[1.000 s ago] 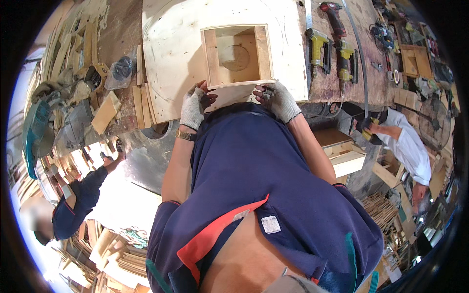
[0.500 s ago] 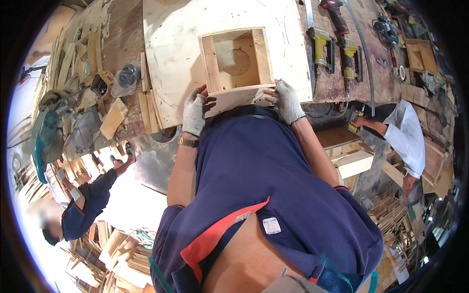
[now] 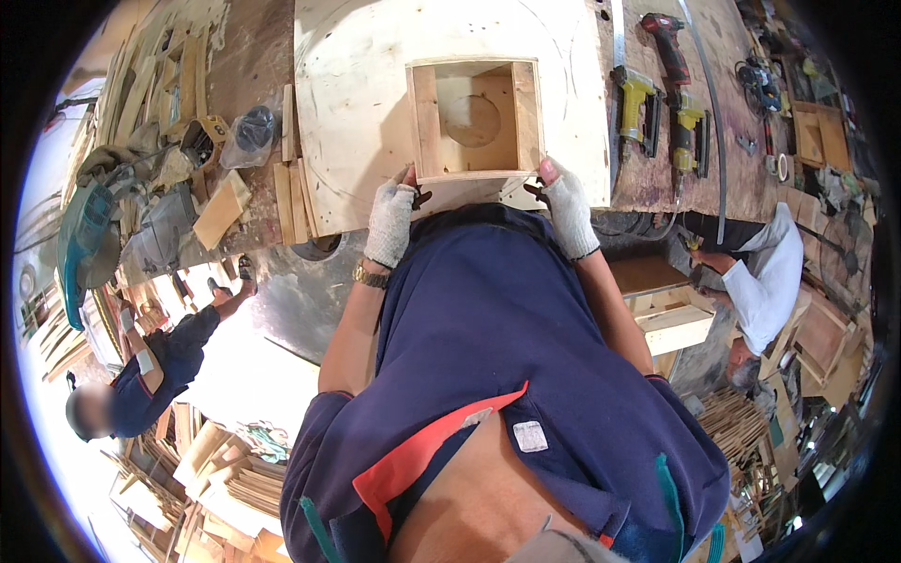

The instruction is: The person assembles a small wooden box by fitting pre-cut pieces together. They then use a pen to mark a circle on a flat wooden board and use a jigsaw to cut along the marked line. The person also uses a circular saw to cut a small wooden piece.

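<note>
An open square wooden box with a round mark on its bottom lies on a pale plywood sheet on the workbench. My left hand, in a white knit glove, grips the box's near left corner. My right hand, gloved the same way, holds the near right corner. The box sits flat with its opening facing up.
Yellow nail guns and a red drill lie right of the sheet. Wood offcuts and a green saw sit at left. One person stands lower left, another in white bends at right.
The box has been tipped from tilted against my chest to flat on the sheet, farther from me. Both hands stayed on its near corners.
</note>
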A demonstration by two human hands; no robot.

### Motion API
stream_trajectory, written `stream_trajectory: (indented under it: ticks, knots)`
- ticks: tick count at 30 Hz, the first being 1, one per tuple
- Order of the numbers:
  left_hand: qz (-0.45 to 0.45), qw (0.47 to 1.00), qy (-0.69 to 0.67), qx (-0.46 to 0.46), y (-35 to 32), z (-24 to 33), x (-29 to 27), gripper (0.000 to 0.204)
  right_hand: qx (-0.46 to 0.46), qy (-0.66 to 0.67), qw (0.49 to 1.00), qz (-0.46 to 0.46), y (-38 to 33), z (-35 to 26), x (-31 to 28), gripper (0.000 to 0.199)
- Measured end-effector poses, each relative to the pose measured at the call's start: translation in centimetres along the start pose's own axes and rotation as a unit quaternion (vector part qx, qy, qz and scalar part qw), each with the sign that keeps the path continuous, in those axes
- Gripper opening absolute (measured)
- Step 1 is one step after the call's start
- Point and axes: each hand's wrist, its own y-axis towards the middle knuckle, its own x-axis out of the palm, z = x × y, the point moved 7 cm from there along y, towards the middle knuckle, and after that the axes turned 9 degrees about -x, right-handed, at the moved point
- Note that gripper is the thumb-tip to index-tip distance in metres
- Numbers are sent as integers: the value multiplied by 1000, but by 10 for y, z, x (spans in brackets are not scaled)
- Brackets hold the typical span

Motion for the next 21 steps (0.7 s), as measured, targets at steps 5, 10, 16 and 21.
stream_trajectory:
  ticks: [5,10,16,21]
  knots:
    - [-2,999,-33,14,-12,15,8,56,7,-25,1000,7,0,6,-5,51]
    - [9,998,-44,32,-15,17,8,57,21,2,1000,16,-1,18,-7,49]
    - [-4,1000,22,-17,-20,18,9,60,30,25,999,25,0,29,-10,50]
    - [24,999,-15,15,-28,32,14,56,21,-13,1000,-3,-1,17,-8,50]
